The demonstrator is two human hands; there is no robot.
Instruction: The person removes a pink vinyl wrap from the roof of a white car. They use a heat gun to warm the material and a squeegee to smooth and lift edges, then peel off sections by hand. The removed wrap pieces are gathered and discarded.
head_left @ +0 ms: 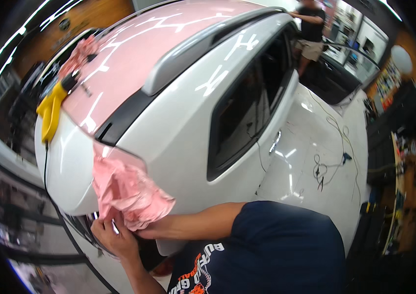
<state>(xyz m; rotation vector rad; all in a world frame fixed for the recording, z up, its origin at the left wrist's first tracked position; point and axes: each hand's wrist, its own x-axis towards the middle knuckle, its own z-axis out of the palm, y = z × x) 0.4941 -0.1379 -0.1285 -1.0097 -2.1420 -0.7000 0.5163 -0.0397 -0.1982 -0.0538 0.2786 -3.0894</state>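
Observation:
A crumpled sheet of pink film [132, 193] hangs over the rear corner of a white car [183, 127], just below the black strip at the end of the roof rail. My left hand [117, 240] is closed at the film's lower edge, fingers bent in a pinch beside the tail light. My right forearm [193, 226] reaches across from the right. Its hand goes in under the hanging film, which hides the fingers. Smooth pink film [134, 44] covers the car's roof. Up and to the left, a yellow heat gun [51, 110] rests on the car's rear edge.
A black cord runs down from the heat gun. More bunched pink film [83, 54] lies at the roof's far left edge. Another person [311, 24] stands by the car's far side. Cables [320, 169] lie on the glossy floor, and a cluttered workbench [396, 196] lines the right.

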